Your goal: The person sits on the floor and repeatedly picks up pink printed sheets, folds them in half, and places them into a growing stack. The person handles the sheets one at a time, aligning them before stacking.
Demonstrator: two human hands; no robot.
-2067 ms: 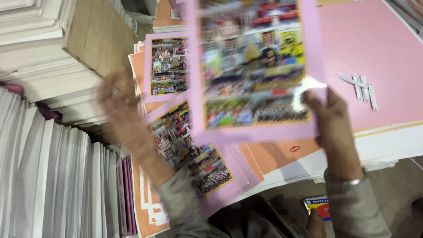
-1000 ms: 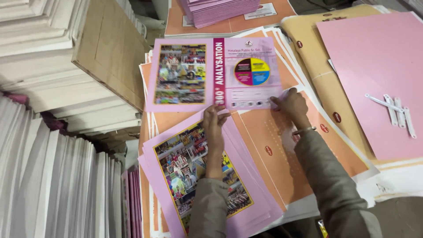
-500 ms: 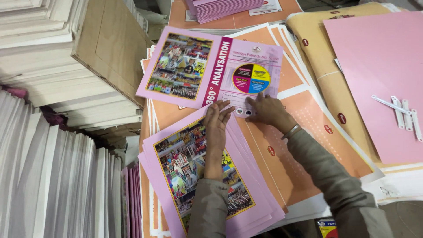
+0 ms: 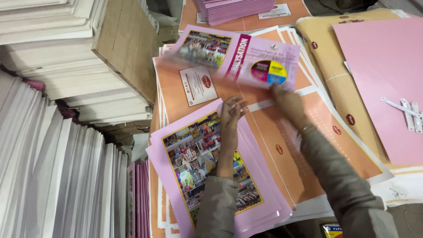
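Observation:
My right hand (image 4: 288, 105) grips the near edge of an unfolded pink cover sheet (image 4: 238, 55) with a photo collage and a coloured pie chart, holding it lifted and blurred above the orange sheets (image 4: 282, 132). My left hand (image 4: 230, 115) rests with its fingers spread on the top edge of a pile of pink photo covers (image 4: 207, 172) lying near me.
Tall stacks of white paper (image 4: 53, 158) and a cardboard-topped stack (image 4: 119, 44) stand at the left. A large plain pink sheet (image 4: 379, 79) with white file clips (image 4: 407, 112) lies at the right. More pink booklets (image 4: 233, 9) are piled at the far edge.
The pink cover sheet went from held up before my face, down to the orange sheets, and now lifts and slides further away in my right hand. My left hand settled on the pink pile.

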